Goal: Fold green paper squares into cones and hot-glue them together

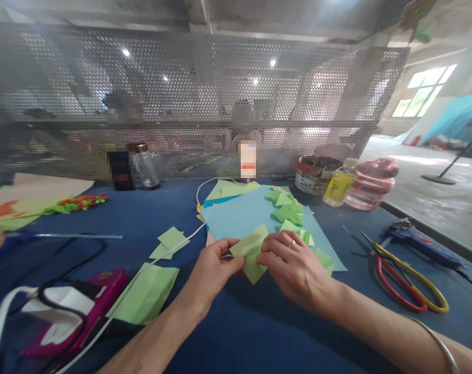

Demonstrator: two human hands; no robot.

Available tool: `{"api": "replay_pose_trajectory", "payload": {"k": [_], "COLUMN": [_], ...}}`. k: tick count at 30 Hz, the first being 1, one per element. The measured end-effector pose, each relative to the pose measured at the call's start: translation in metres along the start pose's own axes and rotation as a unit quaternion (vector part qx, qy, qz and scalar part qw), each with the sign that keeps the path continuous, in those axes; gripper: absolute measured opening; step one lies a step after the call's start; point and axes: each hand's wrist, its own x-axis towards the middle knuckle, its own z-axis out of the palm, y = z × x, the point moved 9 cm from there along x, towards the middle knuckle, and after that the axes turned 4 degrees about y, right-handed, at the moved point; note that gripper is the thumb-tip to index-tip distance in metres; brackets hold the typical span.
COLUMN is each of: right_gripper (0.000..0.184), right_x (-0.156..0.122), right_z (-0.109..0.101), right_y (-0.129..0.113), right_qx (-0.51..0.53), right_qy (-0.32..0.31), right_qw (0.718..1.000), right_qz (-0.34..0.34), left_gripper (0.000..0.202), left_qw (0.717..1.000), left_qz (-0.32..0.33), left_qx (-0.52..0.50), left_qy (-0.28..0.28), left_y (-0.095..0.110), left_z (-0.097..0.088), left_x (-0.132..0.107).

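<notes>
Both my hands pinch one small light green paper piece (252, 254) over the blue table (236, 322). My left hand (212, 270) grips its left edge with closed fingers. My right hand (294, 267), wearing a ring, presses its right side with bent fingers. Just behind lies a stack of light blue and green paper sheets (243, 213), with several folded green pieces (288, 210) piled on top.
Loose green paper pieces (169, 241) and a larger sheet (148, 293) lie left. A pink glue gun (76, 311) with cables sits front left. Red and yellow scissors (407, 280) and a blue glue gun (422, 241) lie right. Bottles, a jar and a perforated metal screen stand behind.
</notes>
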Motion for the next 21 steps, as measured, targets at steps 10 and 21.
{"api": "replay_pose_trajectory", "payload": {"k": [10, 21], "right_gripper": [0.022, 0.025], "right_x": [-0.005, -0.008], "right_z": [0.007, 0.029], "right_y": [-0.003, -0.001], "right_qx": [-0.018, 0.022], "right_qy": [-0.034, -0.109], "right_qw": [0.999, 0.994], "right_qz": [-0.027, -0.02], "left_gripper": [0.037, 0.055], "left_qw": [0.973, 0.872], "left_qz": [0.063, 0.15], "left_qx": [0.221, 0.464], "left_qy": [-0.018, 0.054], "left_y": [-0.001, 0.002], "left_z": [0.0, -0.003], "left_x": [0.001, -0.005]}}
